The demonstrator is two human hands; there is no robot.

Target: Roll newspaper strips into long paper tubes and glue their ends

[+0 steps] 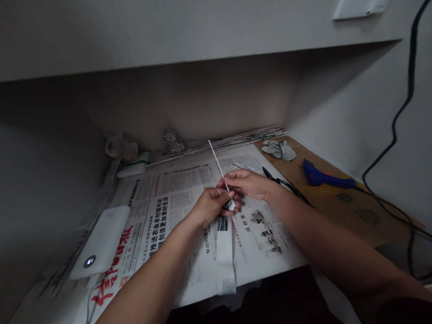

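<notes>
A person's two bare hands meet above a spread newspaper sheet printed in black and red (181,182), fingers curled nearly closed around one thin white rolled-paper stick (216,158). The left hand (211,204) pinches its lower end; the right hand (251,183) grips it just above, and the stick slants up and away. Below the left hand, a long white printed paper strip (225,251) lies toward the near edge. To the right, a blue glue gun (324,177) rests on brown cardboard (334,198); to the left lies a white rectangular device with a small round display (103,240). Thin pale rods (253,135) line the back.
</notes>
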